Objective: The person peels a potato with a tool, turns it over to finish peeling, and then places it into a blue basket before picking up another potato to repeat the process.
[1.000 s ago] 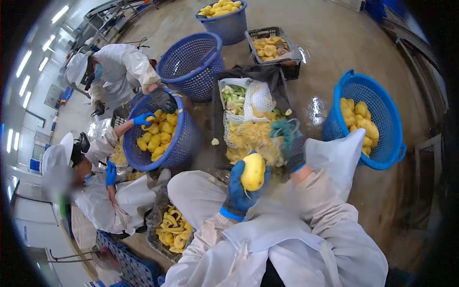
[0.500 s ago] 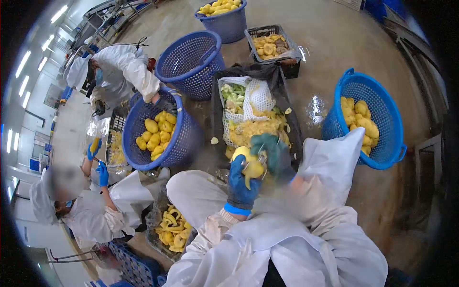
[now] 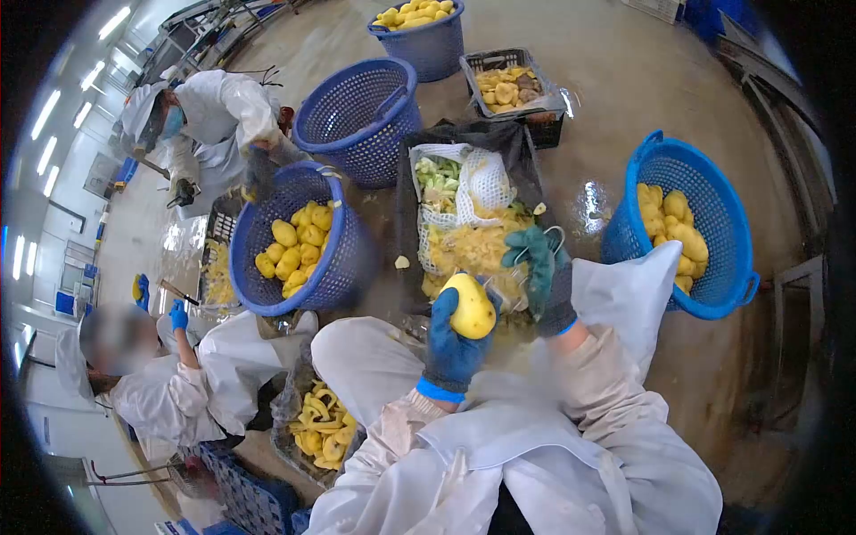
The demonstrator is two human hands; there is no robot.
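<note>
- Holding a potato-shaped yellow piece (image 3: 473, 308) in the left hand (image 3: 452, 346), with gloved fingers clamped around the near side and much of the surface left bare.
- Appearing, with that piece, just at the near end of a black-lined crate (image 3: 407, 223) of peelings (image 3: 468, 247) and white netting (image 3: 484, 183); not showing clearly whether over the edge or short of it.
- Gripping a metal tool (image 3: 563, 238) in the right hand (image 3: 538, 270), with fingers partly curled, thumb pointing toward the peelings and a thin loop sticking out; hiding the rest, so impossible to tell how tight.
- Hovering, right hand near the piece but not touching.
- Risking a drop into the peelings, probably from a smooth, wet-looking surface turning under too light a squeeze.
- Risking a nick to the left fingers, from bringing the tool's edge across at a poor angle so close to the glove.
- Risking a snag, from dipping the loop into loose netting.
- Risking a knock to the blue basket (image 3: 640, 245) of yellow pieces on the right, from swinging out the nearby knee.
</note>
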